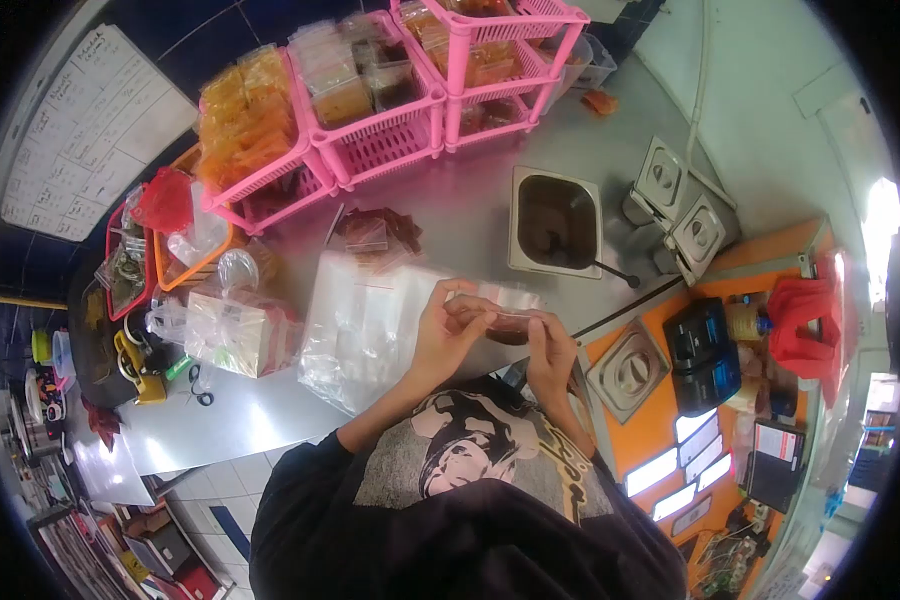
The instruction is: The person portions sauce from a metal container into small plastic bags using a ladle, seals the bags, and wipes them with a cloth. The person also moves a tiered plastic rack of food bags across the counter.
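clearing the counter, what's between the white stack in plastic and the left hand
In the head view, clear plastic bags lie on the metal counter between the white stack and the left hand.

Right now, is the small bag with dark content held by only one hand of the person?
No, the left hand and the right hand both have their fingers on the small bag.

Two hands (442,335) (552,355) — three steel lids (660,177) (698,238) (627,371)
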`<action>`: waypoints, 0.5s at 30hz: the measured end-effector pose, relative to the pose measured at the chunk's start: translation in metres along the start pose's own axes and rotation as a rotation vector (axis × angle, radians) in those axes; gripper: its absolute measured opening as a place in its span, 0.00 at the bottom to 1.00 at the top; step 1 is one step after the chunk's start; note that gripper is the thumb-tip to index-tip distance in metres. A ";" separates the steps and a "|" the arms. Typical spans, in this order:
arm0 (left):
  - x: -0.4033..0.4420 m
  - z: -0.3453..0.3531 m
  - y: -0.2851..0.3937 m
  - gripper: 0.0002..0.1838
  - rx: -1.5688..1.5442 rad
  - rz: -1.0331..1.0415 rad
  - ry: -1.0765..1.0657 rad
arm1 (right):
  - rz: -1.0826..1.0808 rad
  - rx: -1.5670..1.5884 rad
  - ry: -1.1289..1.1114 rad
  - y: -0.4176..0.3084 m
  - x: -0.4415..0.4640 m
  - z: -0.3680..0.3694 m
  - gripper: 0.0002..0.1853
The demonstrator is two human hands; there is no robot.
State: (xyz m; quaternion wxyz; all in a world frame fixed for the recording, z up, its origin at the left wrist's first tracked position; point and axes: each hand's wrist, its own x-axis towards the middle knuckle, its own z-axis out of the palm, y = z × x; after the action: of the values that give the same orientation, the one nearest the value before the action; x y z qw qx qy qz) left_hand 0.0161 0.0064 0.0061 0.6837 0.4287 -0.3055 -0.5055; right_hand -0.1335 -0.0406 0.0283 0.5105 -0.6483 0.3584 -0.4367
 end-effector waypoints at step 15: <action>-0.008 -0.006 0.003 0.26 -0.013 0.025 0.023 | -0.095 -0.170 0.004 0.008 -0.007 0.007 0.04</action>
State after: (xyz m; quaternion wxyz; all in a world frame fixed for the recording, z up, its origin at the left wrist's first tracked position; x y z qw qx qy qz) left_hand 0.0194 0.0162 0.0062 0.6963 0.4261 -0.2995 -0.4939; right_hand -0.1296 -0.0330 0.0187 0.4316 -0.7047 0.3642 -0.4295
